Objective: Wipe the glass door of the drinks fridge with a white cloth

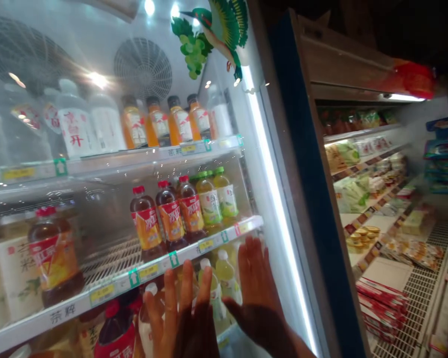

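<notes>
My left hand [184, 315] is raised at the bottom centre with its fingers spread, in front of the lower shelf of a drinks cooler. Beside it, my right hand [257, 293] is held up flat, fingers stretched and thumb out to the side. Neither holds anything. Whether they touch the cooler's glass I cannot tell. Just above them, red-capped bottles of dark tea [171, 216] and green-capped tea bottles [224, 196] stand on the middle shelf [149, 271]. Partly hidden behind my fingers are pale bottles [223, 273] on the shelf below.
Orange drink bottles [179, 122] and white-labelled bottles [73, 122] line the upper shelf. A large tea bottle [56, 258] stands at the left. A kingfisher sticker [212, 35] decorates the top. To the right, past a dark blue panel [306, 174], is an open chilled display with red boxes [381, 306].
</notes>
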Demonstrator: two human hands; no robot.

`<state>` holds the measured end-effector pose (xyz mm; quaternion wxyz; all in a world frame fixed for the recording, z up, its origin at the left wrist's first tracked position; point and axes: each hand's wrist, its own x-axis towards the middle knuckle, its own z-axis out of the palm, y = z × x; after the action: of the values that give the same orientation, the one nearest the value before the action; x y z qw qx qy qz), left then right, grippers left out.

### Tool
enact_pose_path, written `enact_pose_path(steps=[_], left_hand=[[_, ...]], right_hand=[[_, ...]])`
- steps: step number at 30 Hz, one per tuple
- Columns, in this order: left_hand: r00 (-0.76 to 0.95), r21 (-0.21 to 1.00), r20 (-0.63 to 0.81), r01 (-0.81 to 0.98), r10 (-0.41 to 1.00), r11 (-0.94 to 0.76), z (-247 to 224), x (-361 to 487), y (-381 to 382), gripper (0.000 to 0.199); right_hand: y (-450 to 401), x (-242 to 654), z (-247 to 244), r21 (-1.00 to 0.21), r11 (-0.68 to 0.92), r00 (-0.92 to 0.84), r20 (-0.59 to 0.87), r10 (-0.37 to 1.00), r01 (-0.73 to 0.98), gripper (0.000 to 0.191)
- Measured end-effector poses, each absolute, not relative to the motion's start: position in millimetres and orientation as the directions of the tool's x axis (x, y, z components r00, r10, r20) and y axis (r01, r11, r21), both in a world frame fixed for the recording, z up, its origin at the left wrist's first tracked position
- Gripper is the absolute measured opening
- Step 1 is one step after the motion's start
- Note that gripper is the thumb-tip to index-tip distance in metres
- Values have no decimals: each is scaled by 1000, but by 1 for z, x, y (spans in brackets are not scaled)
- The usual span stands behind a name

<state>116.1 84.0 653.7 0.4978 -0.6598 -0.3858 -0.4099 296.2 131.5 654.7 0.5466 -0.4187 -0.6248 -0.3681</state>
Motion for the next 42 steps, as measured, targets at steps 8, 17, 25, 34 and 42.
enact_pose_path(steps=[8,17,25,34,42], left_hand=[[333,-264,911,925,243,-274,658,96,78,80],[356,-294,905,919,233,-263,654,53,63,76],[334,-285,900,937,281,-202,655,12,44,81],[259,-224,941,959,216,-173,665,-73,22,78],[321,-294,910,946,261,-136,647,-99,32,68]], right_hand=[[142,308,714,-58,410,16,994,105,910,84],[122,237,687,-3,456,-46,994,98,890,87],[104,182,635,-42,423,-19,990,139,905,90],[84,109,660,-49,452,-32,985,170,891,83],[73,55,666,67,440,-134,983,123,896,82]])
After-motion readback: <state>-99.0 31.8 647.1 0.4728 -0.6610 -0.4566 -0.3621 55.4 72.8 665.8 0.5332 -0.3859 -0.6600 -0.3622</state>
